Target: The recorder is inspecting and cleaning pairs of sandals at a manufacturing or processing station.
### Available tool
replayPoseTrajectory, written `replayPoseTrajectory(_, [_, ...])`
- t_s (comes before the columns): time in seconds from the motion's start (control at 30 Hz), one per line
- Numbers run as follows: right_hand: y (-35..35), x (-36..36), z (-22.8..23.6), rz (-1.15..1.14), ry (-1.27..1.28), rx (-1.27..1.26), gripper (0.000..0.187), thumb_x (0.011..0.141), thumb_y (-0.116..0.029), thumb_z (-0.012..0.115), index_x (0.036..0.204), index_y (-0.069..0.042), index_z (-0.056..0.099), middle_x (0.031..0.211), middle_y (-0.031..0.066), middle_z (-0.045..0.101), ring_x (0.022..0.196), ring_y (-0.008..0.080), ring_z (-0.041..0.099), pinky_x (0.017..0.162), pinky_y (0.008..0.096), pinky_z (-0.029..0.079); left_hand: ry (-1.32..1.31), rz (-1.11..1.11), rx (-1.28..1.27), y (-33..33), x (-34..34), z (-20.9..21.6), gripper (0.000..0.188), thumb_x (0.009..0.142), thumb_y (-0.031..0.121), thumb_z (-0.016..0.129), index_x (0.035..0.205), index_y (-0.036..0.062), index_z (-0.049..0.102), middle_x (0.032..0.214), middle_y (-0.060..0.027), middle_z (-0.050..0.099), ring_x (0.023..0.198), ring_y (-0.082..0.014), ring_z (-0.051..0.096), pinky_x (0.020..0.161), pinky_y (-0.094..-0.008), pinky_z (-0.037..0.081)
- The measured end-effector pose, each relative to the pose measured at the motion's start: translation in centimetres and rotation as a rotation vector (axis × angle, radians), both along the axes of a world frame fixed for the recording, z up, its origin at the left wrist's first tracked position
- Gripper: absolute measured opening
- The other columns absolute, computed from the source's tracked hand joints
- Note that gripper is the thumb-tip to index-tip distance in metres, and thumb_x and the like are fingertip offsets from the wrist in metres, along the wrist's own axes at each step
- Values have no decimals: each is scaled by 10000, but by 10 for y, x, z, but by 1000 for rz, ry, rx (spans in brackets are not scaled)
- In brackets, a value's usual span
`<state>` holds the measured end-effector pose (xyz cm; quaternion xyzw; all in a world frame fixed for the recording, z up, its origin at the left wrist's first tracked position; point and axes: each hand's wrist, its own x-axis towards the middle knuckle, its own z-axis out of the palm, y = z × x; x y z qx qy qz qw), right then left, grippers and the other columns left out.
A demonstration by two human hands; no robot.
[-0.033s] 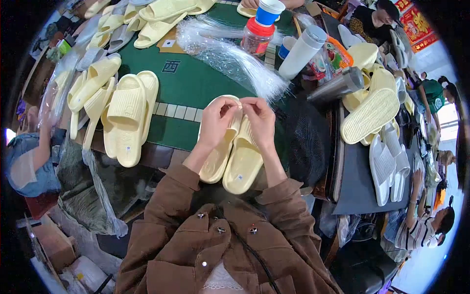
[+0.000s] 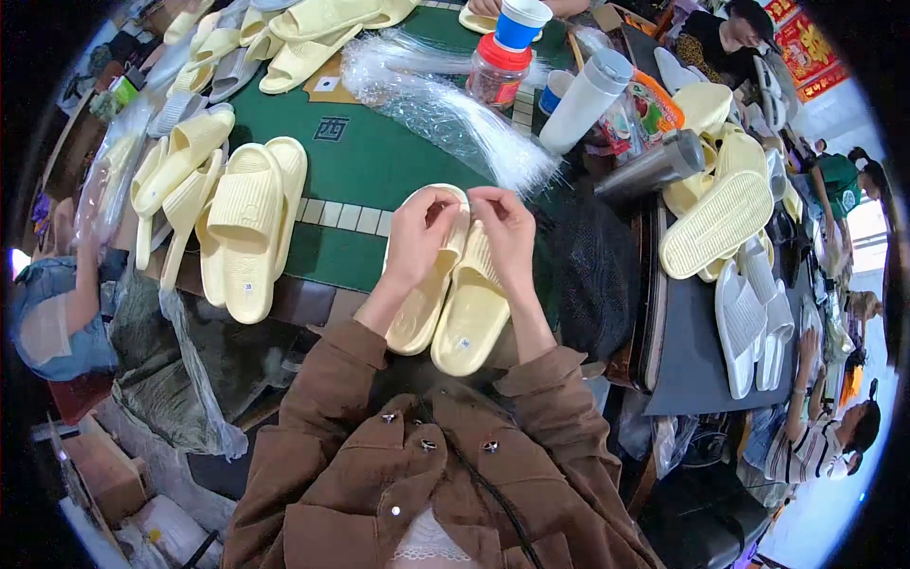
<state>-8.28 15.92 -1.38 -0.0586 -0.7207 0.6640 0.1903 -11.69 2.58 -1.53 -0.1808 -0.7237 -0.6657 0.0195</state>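
Observation:
A pair of pale yellow slide slippers (image 2: pixel 466 327) stands side by side at the near table edge, straps away from me. Over their far ends, my left hand (image 2: pixel 420 233) is closed in a pinch above the left slipper. My right hand (image 2: pixel 505 235) pinches too, beside it over the right slipper. A small gap parts the two sets of fingertips. Whatever the fingers hold is too fine to make out. Just beyond lies a bundle of thin clear plastic strands (image 2: pixel 445 104).
More yellow slippers (image 2: pixel 248 228) sit left on the green table (image 2: pixel 379 161). A red-lidded jar (image 2: pixel 500 71), a white bottle (image 2: pixel 588 100) and a grey tumbler (image 2: pixel 654 163) stand beyond my right hand. White slippers (image 2: pixel 742 327) lie on the right-hand table. Other people work nearby.
My right fingertips have shifted slightly right, parting from the left ones. The slippers and my left hand look unmoved.

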Motion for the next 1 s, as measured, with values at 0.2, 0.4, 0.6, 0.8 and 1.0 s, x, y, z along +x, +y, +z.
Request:
replayPoseTrajectory(0.2, [0,-1,2,52,-24,-142,126,902,-18,589,1003,10,661,921,42,666,795,84,603,718,219,485,58,49,-74,1,1,3,63,859,13,615,918,-10,618,827,-65,620,681,-112,565,626,-258,464])
replayPoseTrajectory(0.4, [-2,-1,0,107,-5,-73,148,909,-21,587,1038,16,649,959,40,663,865,83,610,790,218,480,56,50,-49,1,-2,-3,68,860,8,611,925,-9,619,822,-66,620,666,-111,565,615,-252,462])
replayPoseTrajectory(0.6, [-4,0,1,77,-13,-83,124,908,-11,582,1012,25,640,939,53,660,833,92,615,765,225,491,53,23,20,4,0,-2,75,868,4,609,941,-6,621,830,-57,637,696,-94,581,633,-246,473])
replayPoseTrajectory(0.8, [-2,1,3,40,17,-280,149,901,-19,593,1042,25,615,922,55,648,828,94,617,757,223,494,56,-7,-32,3,2,4,111,880,1,600,990,-6,612,865,-60,664,724,-81,598,657,-236,483])
replayPoseTrajectory(1.0, [1,0,-2,74,70,45,184,888,-9,604,1070,18,610,961,51,648,857,113,619,766,240,491,-20,45,49,6,4,4,127,881,-6,594,1007,-2,608,874,-53,669,735,-74,603,667,-235,487])
